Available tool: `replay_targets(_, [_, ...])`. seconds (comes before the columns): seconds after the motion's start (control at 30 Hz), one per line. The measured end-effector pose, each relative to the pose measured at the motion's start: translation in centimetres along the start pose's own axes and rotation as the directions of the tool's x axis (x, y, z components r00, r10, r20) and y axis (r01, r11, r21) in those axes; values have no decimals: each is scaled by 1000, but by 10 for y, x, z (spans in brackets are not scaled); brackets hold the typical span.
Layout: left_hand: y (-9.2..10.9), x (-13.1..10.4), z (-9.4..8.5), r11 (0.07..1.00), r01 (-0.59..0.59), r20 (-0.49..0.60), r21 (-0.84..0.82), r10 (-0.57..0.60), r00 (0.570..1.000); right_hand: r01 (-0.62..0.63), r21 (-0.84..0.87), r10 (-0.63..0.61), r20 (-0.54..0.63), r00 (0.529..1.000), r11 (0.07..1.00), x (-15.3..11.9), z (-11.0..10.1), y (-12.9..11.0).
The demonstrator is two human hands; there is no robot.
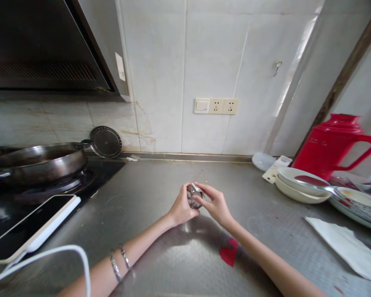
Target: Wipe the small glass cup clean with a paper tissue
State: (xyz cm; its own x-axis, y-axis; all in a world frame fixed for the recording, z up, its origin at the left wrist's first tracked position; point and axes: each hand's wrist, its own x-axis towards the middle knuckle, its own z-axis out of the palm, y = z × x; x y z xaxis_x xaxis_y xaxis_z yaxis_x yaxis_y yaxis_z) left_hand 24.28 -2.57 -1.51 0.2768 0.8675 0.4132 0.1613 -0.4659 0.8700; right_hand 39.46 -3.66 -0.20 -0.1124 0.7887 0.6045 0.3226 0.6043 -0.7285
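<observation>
Above the steel countertop (160,181), both hands meet around a small, roundish object with a dark, mottled brown-grey surface (192,199). My left hand (181,207) wraps around it from the left, thumb underneath. Coming from the right, my right hand (215,203) has its thumb and fingers closed at the object's upper right side. A small white scrap (197,188) shows there by the right fingertips. Fingers cover much of the object, so its exact kind cannot be made out.
On the left, a frying pan (46,165) sits on the hob, with a phone (31,227) and white cable (80,251) nearer. To the right are a red thermos jug (330,144), stacked bowls (297,192), a patterned plate (358,206) and a paper sheet (343,243).
</observation>
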Motion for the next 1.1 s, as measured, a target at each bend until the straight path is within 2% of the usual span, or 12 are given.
replay_targets(0.17, [-1,1,-1,1000,-3,6,7,3,1000,-57,114,59,-14,998,992,4,-1,0])
replay_targets(0.37, [3,1,-2,1000,1,21,-23,-1,1000,40,-27,-41,-28,999,999,5,-8,-4])
replay_targets(0.47, [7,1,-2,1000,-9,33,14,9,999,14,-38,-15,-18,1000,999,7,-11,-6])
replay_targets(0.6, [7,1,-2,998,0,31,61,-2,1000,-41,39,41,7,999,998,10,-13,-5])
replay_targets(0.7, [7,1,-2,998,13,41,65,-16,999,-51,29,51,-14,999,998,10,-13,-2])
replay_targets(0.77, [7,0,-2,998,19,48,55,-21,999,10,-31,-11,-39,999,999,9,-13,-1])
replay_targets(0.87, [9,1,-1,999,31,51,16,-32,998,177,-126,-182,-23,983,976,5,-14,-4])
replay_targets(1.0, [9,3,-1,996,39,66,-85,-34,997,406,-194,-397,85,914,893,1,-15,-7])
replay_targets(1.1, [8,4,-2,994,39,65,-100,-33,997,469,-199,-461,87,883,861,2,-15,-6])
